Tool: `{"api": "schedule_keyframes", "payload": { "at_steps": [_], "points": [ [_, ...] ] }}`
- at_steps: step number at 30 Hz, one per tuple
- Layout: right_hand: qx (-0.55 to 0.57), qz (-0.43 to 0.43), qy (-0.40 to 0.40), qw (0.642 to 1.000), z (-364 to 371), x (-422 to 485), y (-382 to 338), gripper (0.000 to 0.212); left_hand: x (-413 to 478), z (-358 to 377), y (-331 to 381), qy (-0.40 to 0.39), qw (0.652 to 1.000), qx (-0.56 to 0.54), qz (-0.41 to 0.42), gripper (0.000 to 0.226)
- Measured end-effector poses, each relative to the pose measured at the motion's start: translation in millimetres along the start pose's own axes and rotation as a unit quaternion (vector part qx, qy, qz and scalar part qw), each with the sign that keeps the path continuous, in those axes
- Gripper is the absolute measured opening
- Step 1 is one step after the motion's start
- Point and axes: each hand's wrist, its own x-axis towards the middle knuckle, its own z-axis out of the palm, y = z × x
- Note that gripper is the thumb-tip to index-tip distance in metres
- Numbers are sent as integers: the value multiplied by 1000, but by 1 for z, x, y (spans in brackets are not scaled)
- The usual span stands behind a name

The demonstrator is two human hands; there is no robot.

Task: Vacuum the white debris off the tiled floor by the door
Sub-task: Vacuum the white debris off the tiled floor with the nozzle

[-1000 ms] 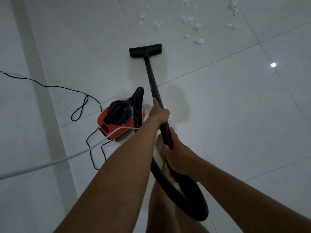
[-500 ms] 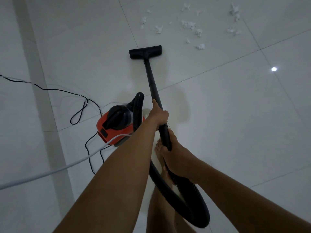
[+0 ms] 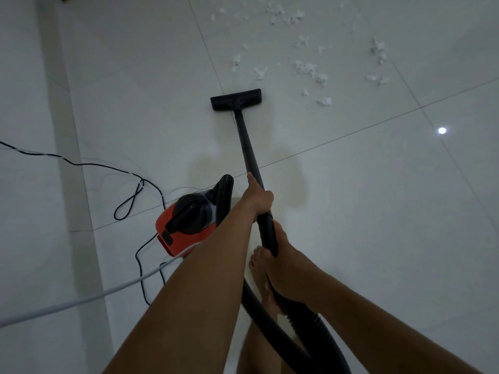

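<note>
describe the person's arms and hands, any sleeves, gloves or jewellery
Both arms are bare: no sleeve shows on the left forearm or the right forearm as far up as the frame reaches. The left hand and right hand wear no gloves. No watch, bracelet or ring can be seen, though the light is dim and some fingers are hidden.

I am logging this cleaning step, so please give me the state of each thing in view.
white debris: scattered, not yet picked up.
floor nozzle: flat down, short of the debris.
left hand: grips the wand.
right hand: grips the wand lower down.
vacuum body: stands left of the wand.
black cord: loose, looped.
</note>
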Motion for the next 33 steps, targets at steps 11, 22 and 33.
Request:
{"api": "schedule_keyframes", "payload": {
  "at_steps": [11,22,33],
  "points": [
    [29,0,1,1000,5,-52,26,63,-49,31,-15,-9,1000,27,2,83],
    [37,8,-5,999,-7,-16,20,70,-14,23,-1,-2,1000,23,10,82],
    [12,19,-6,1000,-49,54,-54,79,53,-23,71,0,1000,19,17,82]
  ]
}}
